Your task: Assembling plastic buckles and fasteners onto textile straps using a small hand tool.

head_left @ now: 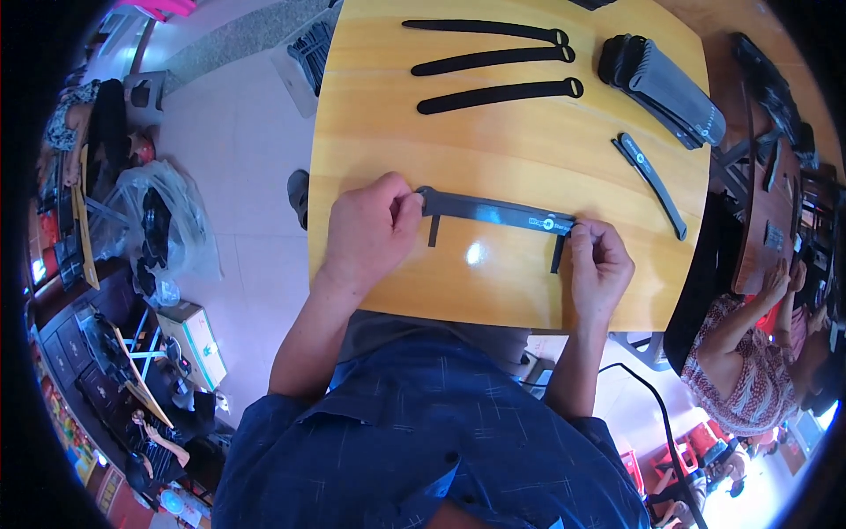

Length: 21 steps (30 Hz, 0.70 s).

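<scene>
A long dark grey printed strip [493,212] is stretched between my two hands over the near part of the table. My left hand [374,225] pinches its left end, where a dark rounded tip shows by the fingers. At the other end, by a pale round mark, my right hand [601,256] is closed on the strip between thumb and fingers. Two narrow black pieces hang or lie below the strip, one near each end; whether they are attached, I cannot tell. Farther off lie three black straps [498,95], side by side, each with a ring at its right end.
On the yellow wooden table [370,132], a stack of dark grey printed strips [665,88] lies far right. Nearer is a folded printed strap [652,183]. People sit at other tables on both sides, including a person in a patterned top [740,379]. A black cable [656,397] runs beside me.
</scene>
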Each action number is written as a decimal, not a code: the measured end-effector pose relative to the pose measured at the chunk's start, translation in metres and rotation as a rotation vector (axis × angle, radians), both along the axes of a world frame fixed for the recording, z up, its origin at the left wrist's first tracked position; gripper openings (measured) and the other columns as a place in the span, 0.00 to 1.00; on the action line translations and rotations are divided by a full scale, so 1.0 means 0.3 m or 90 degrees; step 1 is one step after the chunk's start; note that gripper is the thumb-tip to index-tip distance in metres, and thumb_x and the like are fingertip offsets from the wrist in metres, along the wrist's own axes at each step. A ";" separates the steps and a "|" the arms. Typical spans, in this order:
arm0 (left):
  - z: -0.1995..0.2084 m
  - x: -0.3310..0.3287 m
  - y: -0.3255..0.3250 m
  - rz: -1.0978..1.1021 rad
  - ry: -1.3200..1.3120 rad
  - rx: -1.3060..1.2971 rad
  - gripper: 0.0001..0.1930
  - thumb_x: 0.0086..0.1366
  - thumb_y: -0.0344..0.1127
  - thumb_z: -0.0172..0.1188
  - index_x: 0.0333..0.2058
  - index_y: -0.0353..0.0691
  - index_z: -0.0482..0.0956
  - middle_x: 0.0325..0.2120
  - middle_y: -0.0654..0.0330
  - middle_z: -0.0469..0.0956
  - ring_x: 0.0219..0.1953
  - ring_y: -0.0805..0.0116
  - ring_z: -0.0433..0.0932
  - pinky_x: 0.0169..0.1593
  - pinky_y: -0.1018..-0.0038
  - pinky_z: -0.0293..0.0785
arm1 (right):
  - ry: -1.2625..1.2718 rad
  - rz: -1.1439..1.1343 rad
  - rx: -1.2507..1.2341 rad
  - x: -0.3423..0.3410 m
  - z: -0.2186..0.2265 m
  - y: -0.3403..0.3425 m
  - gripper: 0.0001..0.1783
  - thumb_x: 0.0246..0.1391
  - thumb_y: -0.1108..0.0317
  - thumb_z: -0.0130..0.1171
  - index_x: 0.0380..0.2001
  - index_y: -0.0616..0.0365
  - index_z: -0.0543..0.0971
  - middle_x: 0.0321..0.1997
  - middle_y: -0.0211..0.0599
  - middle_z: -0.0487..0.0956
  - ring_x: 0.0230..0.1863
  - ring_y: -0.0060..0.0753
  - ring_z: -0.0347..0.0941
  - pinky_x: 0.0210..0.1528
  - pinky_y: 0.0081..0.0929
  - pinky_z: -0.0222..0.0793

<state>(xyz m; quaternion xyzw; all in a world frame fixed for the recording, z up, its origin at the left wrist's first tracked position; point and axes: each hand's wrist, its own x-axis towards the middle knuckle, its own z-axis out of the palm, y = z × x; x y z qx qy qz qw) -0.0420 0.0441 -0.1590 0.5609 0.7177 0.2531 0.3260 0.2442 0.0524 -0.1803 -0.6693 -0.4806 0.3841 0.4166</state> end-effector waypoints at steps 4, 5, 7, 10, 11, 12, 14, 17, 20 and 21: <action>-0.004 0.008 0.003 0.004 0.002 0.011 0.09 0.66 0.33 0.66 0.28 0.38 0.77 0.18 0.52 0.78 0.20 0.53 0.79 0.27 0.63 0.74 | -0.015 0.009 0.006 0.005 0.000 0.004 0.04 0.65 0.74 0.65 0.38 0.65 0.85 0.27 0.20 0.79 0.27 0.08 0.68 0.29 0.11 0.64; 0.003 0.009 0.006 0.012 0.002 -0.004 0.09 0.66 0.33 0.66 0.28 0.38 0.77 0.18 0.52 0.78 0.20 0.52 0.78 0.27 0.63 0.73 | -0.014 0.010 0.011 0.005 0.000 0.006 0.04 0.65 0.74 0.66 0.38 0.65 0.85 0.27 0.20 0.79 0.26 0.08 0.68 0.29 0.11 0.64; -0.001 0.014 0.007 0.018 -0.003 -0.020 0.09 0.66 0.33 0.66 0.28 0.38 0.77 0.18 0.52 0.78 0.19 0.52 0.78 0.27 0.63 0.73 | -0.007 0.007 0.004 0.007 -0.004 0.005 0.04 0.65 0.75 0.66 0.38 0.65 0.85 0.27 0.20 0.80 0.26 0.07 0.68 0.29 0.11 0.64; -0.015 0.003 0.005 0.016 -0.004 0.006 0.09 0.66 0.32 0.66 0.28 0.38 0.77 0.17 0.51 0.77 0.18 0.53 0.77 0.26 0.63 0.72 | 0.006 0.003 -0.008 0.003 -0.003 0.007 0.04 0.65 0.75 0.66 0.38 0.65 0.85 0.27 0.20 0.80 0.25 0.07 0.67 0.28 0.10 0.63; -0.022 0.003 0.004 0.010 -0.001 0.022 0.09 0.66 0.31 0.66 0.28 0.37 0.76 0.16 0.54 0.75 0.17 0.61 0.72 0.25 0.67 0.68 | 0.005 0.005 -0.006 0.007 -0.007 0.008 0.04 0.65 0.75 0.66 0.38 0.65 0.85 0.27 0.20 0.80 0.25 0.07 0.68 0.28 0.10 0.64; -0.028 0.001 0.002 0.006 0.003 0.039 0.09 0.66 0.29 0.66 0.28 0.36 0.76 0.14 0.56 0.72 0.15 0.69 0.67 0.23 0.71 0.64 | 0.006 0.008 -0.004 0.007 -0.011 0.009 0.03 0.64 0.75 0.66 0.38 0.65 0.85 0.27 0.21 0.80 0.25 0.07 0.68 0.28 0.10 0.64; -0.031 0.001 0.001 0.006 0.005 0.046 0.09 0.66 0.29 0.66 0.28 0.36 0.76 0.14 0.56 0.72 0.15 0.69 0.67 0.23 0.70 0.64 | 0.011 0.005 -0.001 -0.002 -0.008 0.010 0.03 0.64 0.75 0.66 0.38 0.65 0.85 0.27 0.21 0.80 0.25 0.07 0.68 0.28 0.11 0.64; -0.025 0.002 0.006 0.000 0.009 0.045 0.10 0.66 0.29 0.66 0.28 0.36 0.75 0.14 0.56 0.72 0.15 0.69 0.68 0.23 0.70 0.64 | 0.008 -0.003 -0.007 0.001 -0.004 0.007 0.04 0.64 0.75 0.66 0.37 0.65 0.85 0.26 0.21 0.81 0.25 0.07 0.69 0.28 0.11 0.66; -0.022 0.005 0.007 -0.007 0.020 0.049 0.10 0.66 0.30 0.66 0.27 0.36 0.75 0.14 0.55 0.73 0.16 0.67 0.69 0.23 0.69 0.65 | 0.009 -0.010 -0.010 -0.004 -0.005 0.008 0.04 0.64 0.75 0.66 0.36 0.65 0.85 0.26 0.22 0.81 0.25 0.08 0.70 0.28 0.12 0.67; -0.021 0.008 0.008 -0.011 0.026 0.059 0.10 0.66 0.30 0.66 0.27 0.36 0.75 0.15 0.55 0.73 0.16 0.66 0.70 0.24 0.68 0.66 | 0.014 -0.015 -0.004 -0.004 -0.004 0.009 0.04 0.64 0.75 0.66 0.36 0.65 0.85 0.26 0.23 0.81 0.25 0.08 0.71 0.28 0.13 0.68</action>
